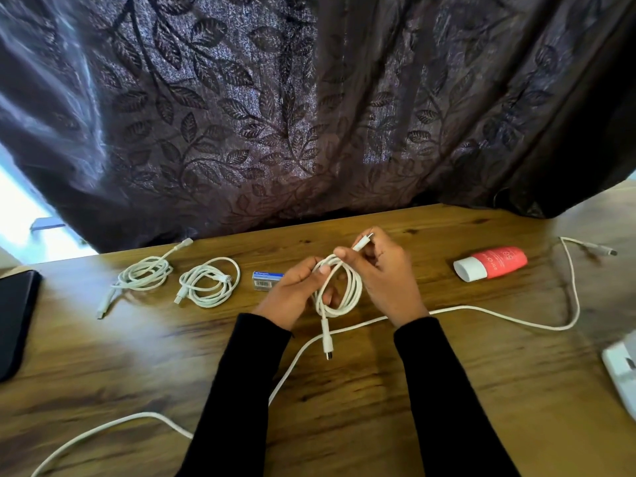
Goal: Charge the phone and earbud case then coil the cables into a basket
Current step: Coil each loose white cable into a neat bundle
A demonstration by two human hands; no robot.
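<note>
Both hands hold one coiled white cable (347,290) above the middle of the wooden table (447,373). My left hand (292,290) grips the loops from the left. My right hand (385,277) pinches the cable's upper plug end between thumb and fingers, while the other plug hangs down below the coil. Two more coiled white cables lie to the left, one (146,275) further left than the other (210,282). A long uncoiled white cable (516,320) runs across the table under my arms. I see no phone for certain, no earbud case and no basket.
A small blue and white box (266,279) lies just left of my left hand. A red tube with a white cap (490,264) lies at the right. A dark flat object (15,321) sits at the left edge, a white device (621,370) at the right edge. A dark leaf-patterned curtain hangs behind.
</note>
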